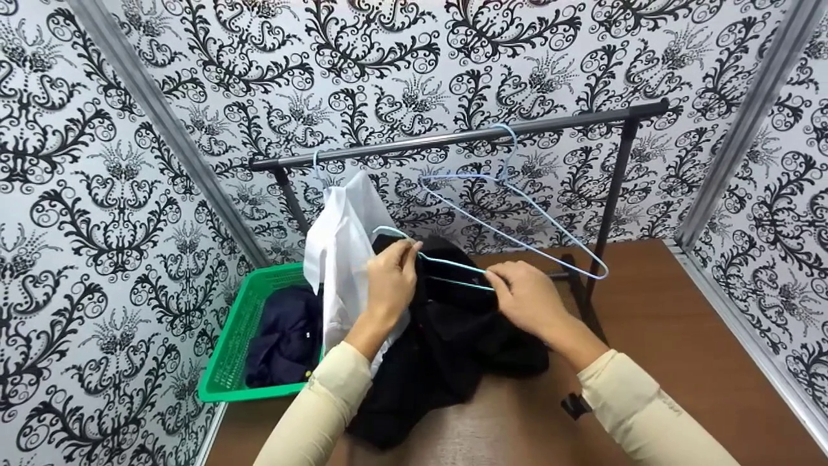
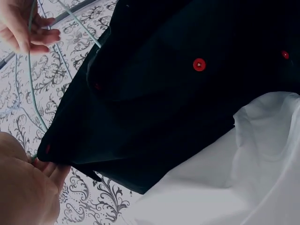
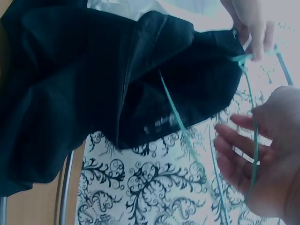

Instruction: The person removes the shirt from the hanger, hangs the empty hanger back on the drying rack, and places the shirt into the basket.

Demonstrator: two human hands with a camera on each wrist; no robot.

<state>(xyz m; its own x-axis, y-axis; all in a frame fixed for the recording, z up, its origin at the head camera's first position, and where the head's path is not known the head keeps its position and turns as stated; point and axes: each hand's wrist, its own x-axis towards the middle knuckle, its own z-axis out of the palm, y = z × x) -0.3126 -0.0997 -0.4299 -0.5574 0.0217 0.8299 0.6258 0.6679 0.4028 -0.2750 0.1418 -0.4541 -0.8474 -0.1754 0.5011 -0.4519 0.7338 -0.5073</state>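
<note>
A black shirt (image 1: 446,343) with red buttons (image 2: 199,64) hangs bunched in front of the rack, its lower folds reaching the table. My left hand (image 1: 391,278) pinches its collar close to the neck of a light green wire hanger (image 1: 456,263). The hanger's hook points left, and part of its frame lies inside the shirt's neck opening. At the hanger's other end, my right hand (image 1: 527,294) holds the wire, which crosses the palm in the right wrist view. Cloth hides the rest of the hanger.
Behind stands a metal clothes rack (image 1: 414,145). A white shirt (image 1: 343,252) hangs at its left, beside my left hand; a bare blue hanger (image 1: 517,243) hangs at right. A green basket (image 1: 223,353) holds dark navy clothing (image 1: 284,336). All stand on a brown table (image 1: 679,323).
</note>
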